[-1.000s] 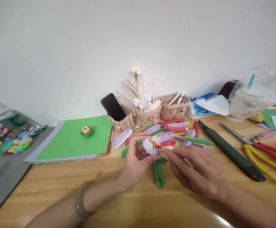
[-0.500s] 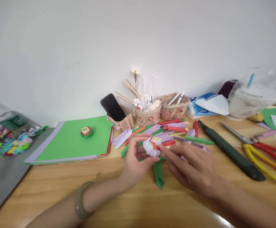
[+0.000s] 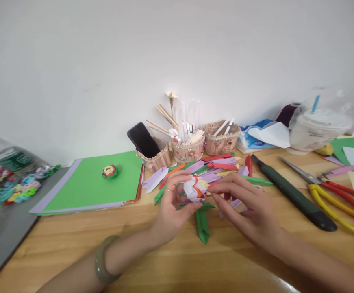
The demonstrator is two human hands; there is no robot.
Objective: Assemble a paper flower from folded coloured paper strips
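Observation:
My left hand (image 3: 175, 203) is closed around a folded paper flower (image 3: 193, 189) with white outer petals, an orange-red layer and a yellow centre. The fingers sit behind it and the thumb below. My right hand (image 3: 245, 205) is at the flower's right side, its fingertips at or touching the petal edge. A small gap shows between its index finger and thumb, with nothing visible in between. Below the flower, green folded paper strips (image 3: 203, 226) lie on the table. Behind both hands spreads a pile of folded strips (image 3: 222, 166) in red, purple, green and yellow.
Green paper sheets (image 3: 88, 187) at left carry a small finished paper flower (image 3: 109, 171). Three baskets stand by the wall; the left basket (image 3: 157, 158) holds a phone (image 3: 143, 139). To the right lie a dark green cutter (image 3: 295, 197), scissors (image 3: 317, 191) and a lidded cup (image 3: 320, 126).
My right fingertips have loosened from the flower's petals and the hand has opened slightly. The flower has tilted a little in my left hand. The whole view has shifted slightly.

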